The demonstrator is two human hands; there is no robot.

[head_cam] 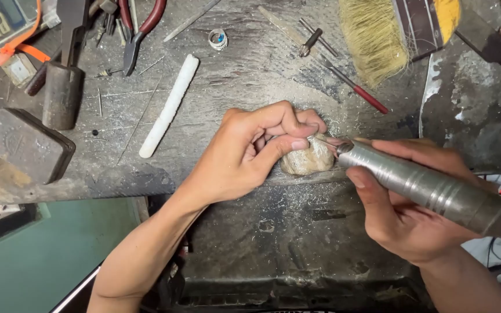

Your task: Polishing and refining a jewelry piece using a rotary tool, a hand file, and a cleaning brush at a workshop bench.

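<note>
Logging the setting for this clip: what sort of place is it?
Most likely a jeweller's or small metalworker's bench. The right hand holds a metal rotary handpiece against a small piece pinched in the left hand, with pliers and a bristle brush on the scarred, dusty worktop.

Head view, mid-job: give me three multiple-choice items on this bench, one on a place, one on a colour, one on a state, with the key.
1. Where does the white ribbed plastic stick lie?
A. left of the left hand
B. under the brush
C. in the right hand

2. What colour are the plier handles at the top?
A. blue
B. red
C. green

3. What is the right hand doing?
A. resting open
B. gripping the grey metal rotary handpiece
C. holding a hammer

Key: 1 A, the stick lies apart on the bench, leftward. 2 B, the handles show red. 3 B, fingers wrap the handpiece, its tip at the small piece pinched over the tan rounded peg.
</note>
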